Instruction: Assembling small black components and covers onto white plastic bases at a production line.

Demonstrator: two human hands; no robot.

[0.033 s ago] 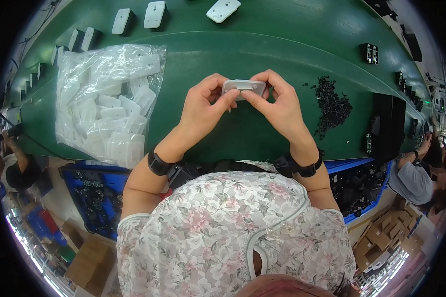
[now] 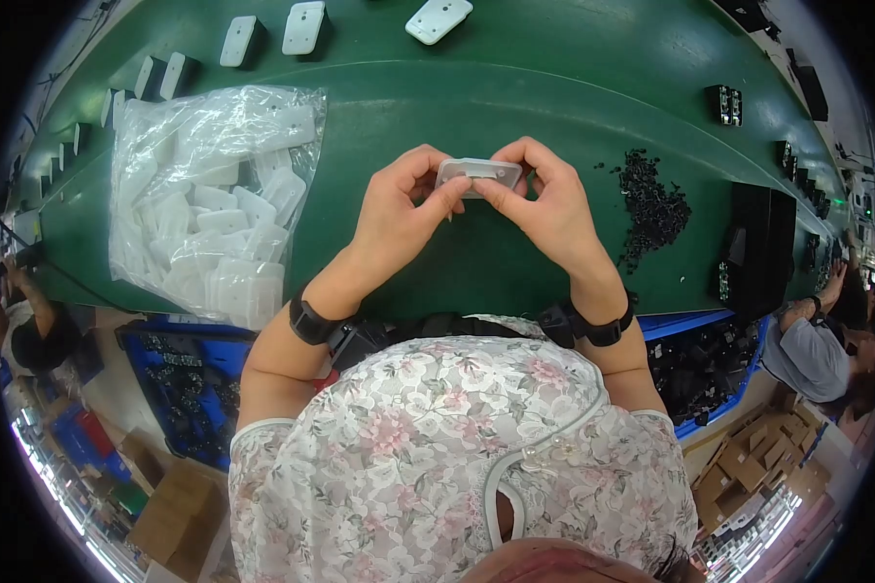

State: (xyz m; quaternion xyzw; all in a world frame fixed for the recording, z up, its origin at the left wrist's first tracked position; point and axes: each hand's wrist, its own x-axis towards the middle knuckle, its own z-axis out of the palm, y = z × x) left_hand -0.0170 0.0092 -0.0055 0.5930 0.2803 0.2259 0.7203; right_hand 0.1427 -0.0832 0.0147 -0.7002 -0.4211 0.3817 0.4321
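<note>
We see the left grip [image 2: 396,207] and the right grip [image 2: 552,207] grasping one pale cover [image 2: 478,167] over the bench [image 2: 389,107]; the fingers [image 2: 497,194] hide its edges partly, and its details we cannot make out. The clear bag [image 2: 160,121] contains many white covers [image 2: 224,222], blurred by its folds. Two blue bins [image 2: 138,366], partly hidden by the arms [image 2: 282,355], contain dark parts [image 2: 187,379].

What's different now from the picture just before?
Hardly anything: no clear movement shows, and nothing was picked up or let go. The left hand and right hand still hold the pale piece between them; the plastic bag and small black parts stayed put.
</note>
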